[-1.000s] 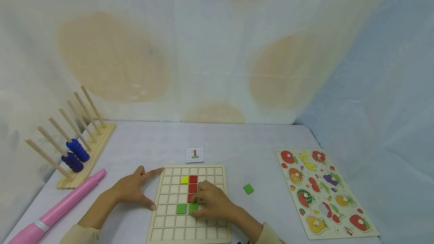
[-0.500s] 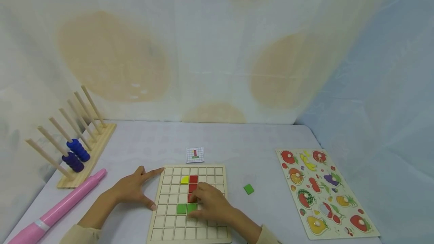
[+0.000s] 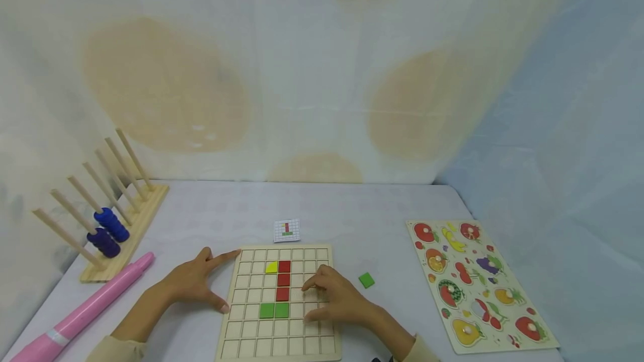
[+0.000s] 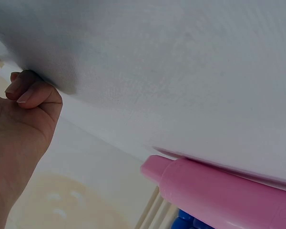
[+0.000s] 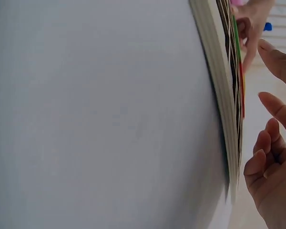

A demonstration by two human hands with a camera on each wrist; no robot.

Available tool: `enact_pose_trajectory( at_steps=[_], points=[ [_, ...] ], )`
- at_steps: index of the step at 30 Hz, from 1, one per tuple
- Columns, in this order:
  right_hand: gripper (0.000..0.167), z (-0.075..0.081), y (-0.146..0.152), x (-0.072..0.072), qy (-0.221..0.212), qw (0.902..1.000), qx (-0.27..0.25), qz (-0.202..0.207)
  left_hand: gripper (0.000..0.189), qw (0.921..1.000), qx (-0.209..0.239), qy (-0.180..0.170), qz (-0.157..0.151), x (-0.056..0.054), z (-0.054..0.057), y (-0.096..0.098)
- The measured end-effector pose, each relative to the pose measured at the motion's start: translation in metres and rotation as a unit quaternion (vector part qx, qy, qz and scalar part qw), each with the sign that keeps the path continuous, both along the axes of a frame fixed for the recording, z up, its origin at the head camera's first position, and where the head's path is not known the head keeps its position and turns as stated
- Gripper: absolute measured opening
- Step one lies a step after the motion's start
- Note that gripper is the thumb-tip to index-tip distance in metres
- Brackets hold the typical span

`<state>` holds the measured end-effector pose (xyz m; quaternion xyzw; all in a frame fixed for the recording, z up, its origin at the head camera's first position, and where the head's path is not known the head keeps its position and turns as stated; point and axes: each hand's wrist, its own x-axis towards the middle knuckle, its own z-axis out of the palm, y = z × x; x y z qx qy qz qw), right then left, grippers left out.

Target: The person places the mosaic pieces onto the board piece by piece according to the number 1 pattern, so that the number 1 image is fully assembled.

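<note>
A wooden grid board (image 3: 246, 346) lies on the table. My left hand (image 3: 193, 281) touches its left edge with spread thumb and index finger; the left wrist view shows the other fingers curled. Over the board's right half is my right hand (image 3: 344, 299), thumb and index finger apart with nothing between them. Two green square tiles (image 3: 274, 310) sit side by side in the grid. Above the right-hand one runs a column of red tiles (image 3: 283, 280), with a yellow tile (image 3: 271, 267), rounded at one corner, left of the top red one.
Behind the board lies a small pattern card (image 3: 287, 230). A loose green tile (image 3: 366, 280) rests right of the board. Farther right is a fruit puzzle (image 3: 483, 289). On the left stand a peg rack (image 3: 146, 205) with blue and purple beads and a pink tube-like object (image 3: 95, 306).
My right hand has let go of the right-hand green tile, which now sits in its cell beside the other, and has moved to the right. The left hand stays at the board's edge.
</note>
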<state>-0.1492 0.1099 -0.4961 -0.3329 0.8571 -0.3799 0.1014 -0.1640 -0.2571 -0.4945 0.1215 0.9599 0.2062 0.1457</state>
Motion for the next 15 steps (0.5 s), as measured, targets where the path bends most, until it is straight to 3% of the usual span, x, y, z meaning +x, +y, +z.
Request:
enact_pose_trajectory(
  at_steps=[6,15],
  points=[
    [0.051,0.001,0.031,-0.004,-0.036,0.9988,0.000,-0.034,0.117,1.0000,0.004,0.006,-0.005,0.000,0.000,-0.001],
    [0.052,0.002,0.076,-0.018,-0.022,0.9962,0.003,-0.085,0.117,0.9999,0.004,0.009,-0.006,-0.001,-0.001,-0.001]
  ],
)
